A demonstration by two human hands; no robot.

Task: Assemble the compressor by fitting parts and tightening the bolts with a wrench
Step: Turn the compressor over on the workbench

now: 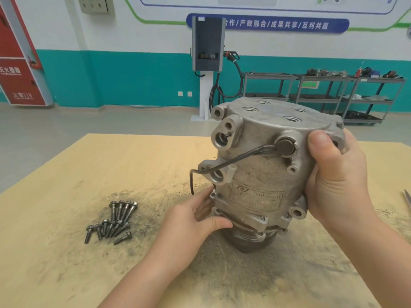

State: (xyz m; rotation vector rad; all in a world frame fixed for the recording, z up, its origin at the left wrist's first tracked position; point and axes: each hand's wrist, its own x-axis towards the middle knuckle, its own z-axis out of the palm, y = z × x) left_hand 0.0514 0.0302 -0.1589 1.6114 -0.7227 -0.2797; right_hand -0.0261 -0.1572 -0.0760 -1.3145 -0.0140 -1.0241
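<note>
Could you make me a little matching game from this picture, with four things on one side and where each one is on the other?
Things:
1. bolts
2. compressor
3. left hand
4. right hand

Places:
A. gripping the compressor's upper right side
B. standing upright on the table, held by both hands
C. lying loose in a cluster on the table, left of the compressor
D. touching the compressor's lower left side

Pairs: 1-C, 2-B, 3-D, 4-A
</note>
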